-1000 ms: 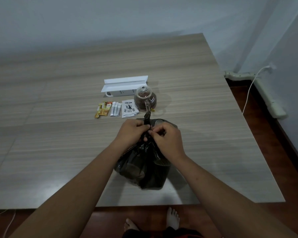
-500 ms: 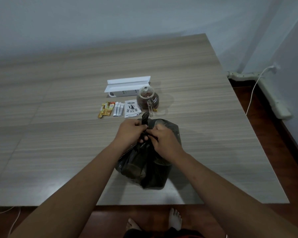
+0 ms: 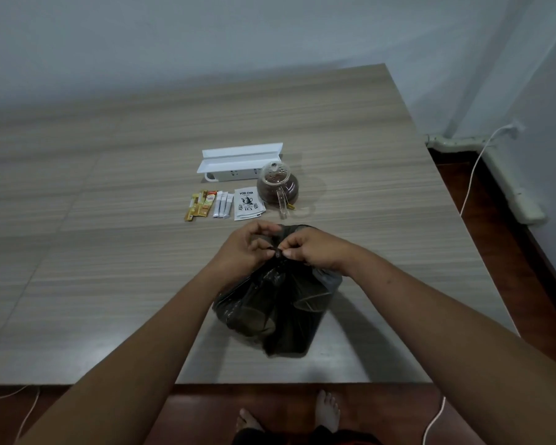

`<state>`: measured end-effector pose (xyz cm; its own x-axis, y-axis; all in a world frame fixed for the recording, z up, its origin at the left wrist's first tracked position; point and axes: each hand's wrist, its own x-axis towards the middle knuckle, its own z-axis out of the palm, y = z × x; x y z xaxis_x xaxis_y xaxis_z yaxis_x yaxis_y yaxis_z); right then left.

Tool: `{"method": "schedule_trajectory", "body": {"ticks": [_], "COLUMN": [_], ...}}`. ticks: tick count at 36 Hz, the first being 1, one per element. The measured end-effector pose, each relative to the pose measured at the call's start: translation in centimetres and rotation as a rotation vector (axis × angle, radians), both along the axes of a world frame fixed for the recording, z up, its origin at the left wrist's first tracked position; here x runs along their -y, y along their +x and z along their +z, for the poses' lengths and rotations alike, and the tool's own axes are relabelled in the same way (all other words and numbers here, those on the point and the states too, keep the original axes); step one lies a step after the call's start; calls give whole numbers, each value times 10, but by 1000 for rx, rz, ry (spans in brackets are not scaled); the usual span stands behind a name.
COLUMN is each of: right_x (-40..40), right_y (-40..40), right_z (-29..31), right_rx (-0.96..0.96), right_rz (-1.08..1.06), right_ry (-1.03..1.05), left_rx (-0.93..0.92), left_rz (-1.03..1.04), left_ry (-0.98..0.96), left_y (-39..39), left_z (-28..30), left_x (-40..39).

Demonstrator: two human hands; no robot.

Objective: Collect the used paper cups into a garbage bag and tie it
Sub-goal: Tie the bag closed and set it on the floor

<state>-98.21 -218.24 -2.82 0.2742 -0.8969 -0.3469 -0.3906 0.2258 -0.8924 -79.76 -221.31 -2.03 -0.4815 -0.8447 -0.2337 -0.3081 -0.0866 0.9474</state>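
Both hands meet just below the middle of the frame over the gathered neck of a black garbage bag (image 3: pixel 280 303), which sits on the wooden table (image 3: pixel 109 284) near its front edge — the left hand (image 3: pixel 243 252) and the right hand (image 3: pixel 315 250) each have fingers curled in tight, pinching the twisted plastic at the top where their fingertips nearly touch. Through the thin dark plastic the rounded shapes of paper cups (image 3: pixel 254 319) show faintly inside. Above the hands, toward the centre of the frame, lie a glass teapot (image 3: pixel 278 186), a white tea sachet (image 3: pixel 247 204), a few slim stick packets (image 3: pixel 209 205) and a white power strip (image 3: pixel 238 162) — all well apart from the bag.
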Motion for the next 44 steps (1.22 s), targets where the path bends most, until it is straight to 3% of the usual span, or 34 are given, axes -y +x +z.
{"method": "schedule_trajectory", "body": {"ticks": [4,7,21,26,34,38,41,44], "right_x": [2,2,0,0,-11,-12,-18,-25], "right_y": [2,4,7,-6,-15,-11,-4,5], "right_z": [-7,-10,-5,-18,-25,-25,-20,-14], "right_rx": [53,88,95,-182,-278,-325,-534,-614], "right_rz": [-135,-216,-370,-403,-351,-194,-78,-141], "right_ry": [70,103,98,-26,-101,-171,-234,-294], "left_rx": [186,244,276,328,386,413,526,620], "left_rz": [252,305,257,236,179,21,-105,-139], "left_ry": [-398,-511,-555,-592,-590,-536,-579,-639], "left_y": [-11,-11,-8,7,14,18,14,6], "left_z": [-9,-14,-21,-24,-33,-34,-33,-34], "left_x": [-9,-17,-17,-14,-11,-7,-5,-1]}}
